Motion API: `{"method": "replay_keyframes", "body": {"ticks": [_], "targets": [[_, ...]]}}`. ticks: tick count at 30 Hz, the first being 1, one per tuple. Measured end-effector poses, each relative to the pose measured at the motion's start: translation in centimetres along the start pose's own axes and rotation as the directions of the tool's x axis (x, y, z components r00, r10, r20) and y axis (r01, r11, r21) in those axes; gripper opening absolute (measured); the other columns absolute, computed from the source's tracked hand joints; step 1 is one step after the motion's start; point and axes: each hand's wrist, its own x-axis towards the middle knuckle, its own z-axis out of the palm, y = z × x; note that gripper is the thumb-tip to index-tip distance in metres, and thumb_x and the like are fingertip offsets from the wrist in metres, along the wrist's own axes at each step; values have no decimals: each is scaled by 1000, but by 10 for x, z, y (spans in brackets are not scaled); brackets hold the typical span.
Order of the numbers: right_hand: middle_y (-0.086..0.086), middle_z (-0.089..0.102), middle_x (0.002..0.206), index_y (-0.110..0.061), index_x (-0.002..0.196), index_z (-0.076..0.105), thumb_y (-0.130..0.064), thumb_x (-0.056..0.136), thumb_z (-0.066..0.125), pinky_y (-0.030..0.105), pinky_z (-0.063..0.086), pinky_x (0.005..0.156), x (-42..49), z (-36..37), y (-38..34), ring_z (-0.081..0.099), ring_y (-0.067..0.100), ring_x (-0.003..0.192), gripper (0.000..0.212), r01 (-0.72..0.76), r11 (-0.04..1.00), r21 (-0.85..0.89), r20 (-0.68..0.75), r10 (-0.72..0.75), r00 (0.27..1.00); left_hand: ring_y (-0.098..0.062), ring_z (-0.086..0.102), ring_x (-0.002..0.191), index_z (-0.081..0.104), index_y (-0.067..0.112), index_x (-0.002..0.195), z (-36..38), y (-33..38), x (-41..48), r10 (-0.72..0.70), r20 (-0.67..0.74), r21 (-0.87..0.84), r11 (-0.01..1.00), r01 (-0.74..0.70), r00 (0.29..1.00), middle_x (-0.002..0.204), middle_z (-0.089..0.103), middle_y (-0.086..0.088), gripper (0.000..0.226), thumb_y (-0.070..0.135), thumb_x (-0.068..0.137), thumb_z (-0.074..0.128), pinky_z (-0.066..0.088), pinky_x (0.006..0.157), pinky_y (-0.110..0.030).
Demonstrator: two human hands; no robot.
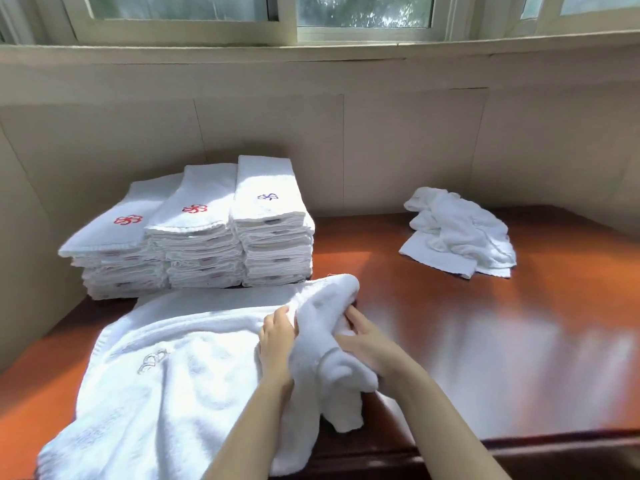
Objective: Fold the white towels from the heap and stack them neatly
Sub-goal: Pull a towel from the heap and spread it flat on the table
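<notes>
Glossy reddish-brown table [485,341] below panelled wall [398,143] and windows [363,15].

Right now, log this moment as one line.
phase: folding | left hand: holds towel | right hand: holds towel's bunched end | stacks: three, far left | heap: far right

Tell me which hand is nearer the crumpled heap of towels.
Right. The right hand lies on the side of the bunched towel facing the heap; the left hand lies on its far side.

no legible txt, red & blue logos [194,208] on folded stacks [273,251], grey on spread towel [194,386]
</notes>
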Motion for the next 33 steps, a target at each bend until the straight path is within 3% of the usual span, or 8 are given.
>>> {"method": "replay_keyframes", "body": {"ticks": [4, 7, 9, 12, 17, 21, 28, 33], "targets": [[9, 66, 84, -7, 101, 68, 8, 75, 52, 25, 48, 59, -11, -40, -12, 63, 19, 70, 35, -76, 983, 167, -419, 140, 897, -24, 29, 137, 42, 19, 140, -13, -14, 9, -28, 10, -94, 995, 29, 1000, 149, 36, -5, 47, 41, 99, 34, 22, 112, -38], [4, 65, 104, -15, 110, 65, 4, 75, 56, 26, 41, 73, -32, -68, -22, 60, 20, 90, 41, -51, 994, -95, -885, -61, 462, -26, 25, 139, 36, 17, 143, -13, -20, 12, -4, 47, -48, 999, 7, 999, 151, 31, -8, 50, 42, 100, 35, 18, 113, -37], [9, 64, 106, -18, 111, 62, 5, 73, 49, 29, 38, 72, -47, -78, -26, 58, 31, 94, 46, -137, 944, -300, -948, -278, 158, -27, 22, 140, 32, 17, 145, -15, -22, 13, 15, 86, -8, 1000, -14, 996, 153, 27, -8, 53, 42, 99, 38, 17, 114, -38], [16, 62, 101, -13, 107, 62, 9, 69, 46, 33, 38, 69, -67, -90, -25, 56, 39, 89, 47, -282, 882, -377, -914, -404, -44, -28, 15, 142, 25, 21, 148, -14, -25, 11, 45, 163, 155, 985, -71, 986, 156, 17, -6, 59, 41, 95, 43, 16, 115, -40], [18, 52, 120, -18, 117, 62, -7, 85, 48, 36, 36, 93, -64, -107, 6, 41, 41, 112, 37, -698, 629, -341, -931, -126, 342, -29, 12, 143, 27, 29, 145, -16, -20, 0, 85, 234, 285, 946, -152, 969, 157, 14, -9, 52, 40, 95, 37, 16, 115, -43], [9, 53, 126, -18, 118, 59, -15, 89, 45, 35, 38, 100, -36, -86, 20, 45, 31, 121, 33, -678, 337, -653, -737, -73, 672, -25, 30, 125, 43, 35, 123, -25, -11, -5, 176, 287, 262, 931, -254, 942, 136, 34, -2, 37, 26, 88, 42, 29, 103, -40], [4, 64, 116, -16, 112, 60, -40, 98, 35, 33, 38, 87, -23, -73, 13, 59, 24, 107, 37, -676, 243, -696, -671, 119, 732, -10, 52, 84, 52, 38, 79, -59, -12, -12, 294, 445, 237, 872, -428, 846, 89, 50, 12, 9, 46, 83, 52, 40, 72, -28], [8, 47, 129, -19, 135, 40, -20, 92, 46, 33, 41, 88, -2, -60, 21, 50, 30, 115, 43, -506, 357, -785, -530, 36, 847, -11, 60, 90, 62, 35, 92, -83, -28, 12, 265, 354, 96, 944, -317, 897, 97, 65, 7, 11, 32, 92, 52, 45, 77, -27]]}}
